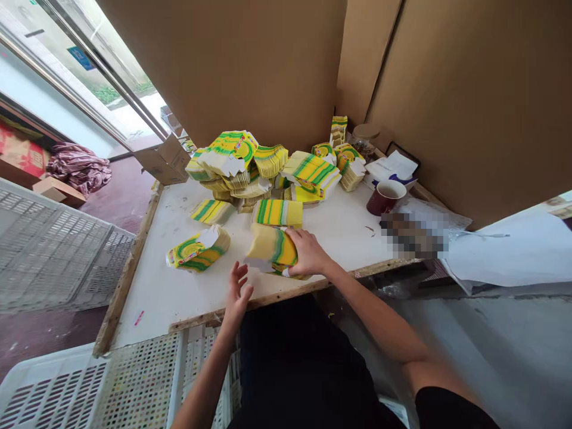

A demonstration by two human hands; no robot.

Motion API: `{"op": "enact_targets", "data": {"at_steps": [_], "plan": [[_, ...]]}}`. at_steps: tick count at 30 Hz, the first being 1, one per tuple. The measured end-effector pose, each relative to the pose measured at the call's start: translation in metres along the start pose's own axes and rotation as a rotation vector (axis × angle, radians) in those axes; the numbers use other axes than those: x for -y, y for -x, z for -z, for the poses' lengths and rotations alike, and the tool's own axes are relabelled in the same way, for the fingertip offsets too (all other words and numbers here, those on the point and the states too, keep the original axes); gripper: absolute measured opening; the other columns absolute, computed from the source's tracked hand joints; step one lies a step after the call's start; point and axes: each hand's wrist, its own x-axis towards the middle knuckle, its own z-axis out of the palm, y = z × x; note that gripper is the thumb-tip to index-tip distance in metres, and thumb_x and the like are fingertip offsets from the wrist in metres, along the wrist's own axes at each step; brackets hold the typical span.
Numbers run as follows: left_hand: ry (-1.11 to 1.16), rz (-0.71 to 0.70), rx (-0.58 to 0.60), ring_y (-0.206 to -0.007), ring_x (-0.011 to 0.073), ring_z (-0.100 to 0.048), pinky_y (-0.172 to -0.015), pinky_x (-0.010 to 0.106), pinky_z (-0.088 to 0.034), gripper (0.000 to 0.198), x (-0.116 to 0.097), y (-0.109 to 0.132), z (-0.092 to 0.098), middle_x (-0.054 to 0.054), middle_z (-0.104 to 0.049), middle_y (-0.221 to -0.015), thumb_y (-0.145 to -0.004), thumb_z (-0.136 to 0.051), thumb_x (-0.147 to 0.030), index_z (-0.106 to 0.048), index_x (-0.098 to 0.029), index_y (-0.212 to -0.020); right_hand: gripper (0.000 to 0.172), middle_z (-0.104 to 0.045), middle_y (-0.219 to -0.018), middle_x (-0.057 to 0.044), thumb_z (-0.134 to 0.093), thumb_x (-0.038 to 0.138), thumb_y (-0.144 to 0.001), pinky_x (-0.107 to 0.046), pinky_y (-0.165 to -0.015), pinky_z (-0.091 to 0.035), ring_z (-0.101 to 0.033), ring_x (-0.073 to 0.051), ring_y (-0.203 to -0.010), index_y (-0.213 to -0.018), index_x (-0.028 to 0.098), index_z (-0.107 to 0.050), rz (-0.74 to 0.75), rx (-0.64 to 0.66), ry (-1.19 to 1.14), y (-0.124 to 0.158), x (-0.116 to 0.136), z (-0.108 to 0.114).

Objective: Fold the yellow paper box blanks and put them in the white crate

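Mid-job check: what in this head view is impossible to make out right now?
- Head view, pixelated patch right of the mug: whatever lies there is blurred out.
- Head view, print on the stack of cartons in the right hand: too small to read.
- Head view, that stack's right end: covered by the right hand.
- Head view, contents of the jar at the back: too small to tell.

- Near stack [270, 247]: yellow, with curved green bands.
- Left stack [198, 249]: yellow and green stripes, white flap.
- Pile [236, 161]: same yellow-green print, white flaps, small red marks.
- Surface [179, 280]: white, smudged grey; brown wooden rim.
- Mug [385, 198]: maroon, pale inside.
- Cardboard [223, 59]: plain brown.
- Crate [134, 381]: white lattice.
- Cloth [79, 167]: purplish-pink.
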Motion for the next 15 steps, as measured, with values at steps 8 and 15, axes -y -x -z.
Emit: {"op": "enact_targets", "data": {"at_steps": [8, 15], "plan": [[0.139, -0.007, 0.316, -0.116, 0.0341, -0.055, -0.097, 0.051, -0.046, 0.114, -0.056, -0.015, -0.064, 0.016, -0.053, -0.131, -0.049, -0.078, -0.067, -0.026, -0.024, -0.141, 0.098, -0.055, -0.126, -0.012, -0.074, 0.062, -0.051, -0.044, -0.093, -0.047, -0.056, -0.030, -0.112, -0.132, 0.022, -0.035, -0.080, -0.074, -1.141, 0.023, 0.008, -0.041], [-0.205, 0.013, 0.308, -0.110, 0.0284, -0.058, -0.092, 0.046, -0.049, 0.092, -0.078, -0.029, -0.051, 0.008, -0.059, -0.117, -0.051, -0.079, -0.050, -0.038, -0.023, -0.129, 0.088, -0.065, -0.110, -0.014, -0.060, 0.081, -0.053, -0.049, -0.088, -0.050, -0.059, -0.033, -0.109, -0.118, 0.022, -0.054, -0.212, -0.045, -1.208, 0.032, 0.010, -0.069]]}}
